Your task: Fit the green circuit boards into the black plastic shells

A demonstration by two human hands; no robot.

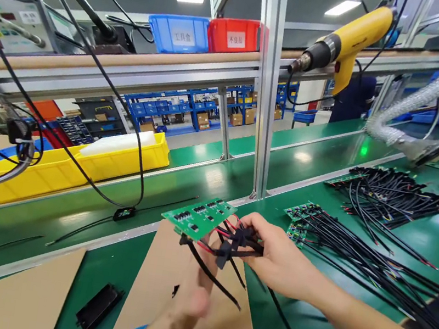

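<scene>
A long green table (116,259) is the biggest thing here, and on it stands a metal post (263,93). Left of this post lies a yellow tray (98,165) with something white inside. Nearer than the post, a brown cardboard sheet (144,297) is flat on the table. To the right of the post lies a bundle of cables (351,241), and above it hangs a yellow heat gun (359,34). Near side of the post, the right hand (268,247) is closed around black cables (247,254). The left hand (188,296) is blurred below the circuit board (207,215); I cannot tell if it grips. This green board is tilted in the air, just before the post's foot. A small black case (99,307) lies nearer and left of the post.
</scene>
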